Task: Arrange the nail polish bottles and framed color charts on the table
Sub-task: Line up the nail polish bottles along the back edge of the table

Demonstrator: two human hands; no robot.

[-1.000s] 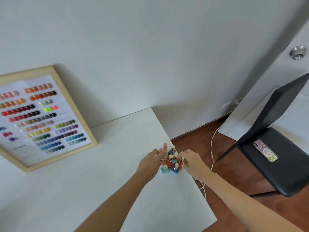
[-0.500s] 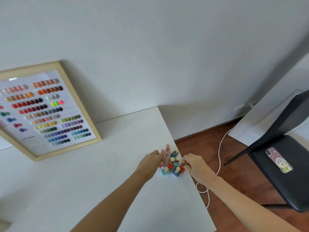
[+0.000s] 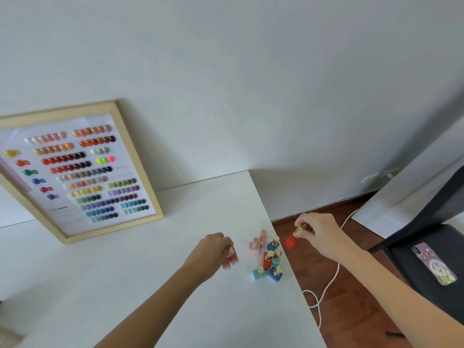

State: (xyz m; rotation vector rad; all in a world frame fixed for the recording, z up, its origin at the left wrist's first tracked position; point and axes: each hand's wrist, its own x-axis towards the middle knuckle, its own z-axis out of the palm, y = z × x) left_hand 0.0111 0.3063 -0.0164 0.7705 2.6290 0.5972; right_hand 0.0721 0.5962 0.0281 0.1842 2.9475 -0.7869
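A cluster of several small nail polish bottles [image 3: 269, 264] with gold caps stands near the right edge of the white table [image 3: 125, 272]. A pale pink bottle [image 3: 258, 242] stands at its far side. My left hand [image 3: 212, 254] grips a pink-red bottle [image 3: 230, 261] by its cap, left of the cluster. Past the table's edge my right hand [image 3: 319, 232] holds a red bottle [image 3: 291, 241] by its gold cap, lifted in the air. A wood-framed color chart [image 3: 75, 172] leans against the wall at the back left.
A black chair [image 3: 426, 259] with a phone [image 3: 434, 263] on its seat stands at the right. A white cable [image 3: 324, 290] loops over the wooden floor beside the table's right edge. The white wall runs along the back.
Both hands have drawn apart from the cluster, each with a bottle: the left moved left with the pink-red one, the right lifted the red one rightward past the edge.
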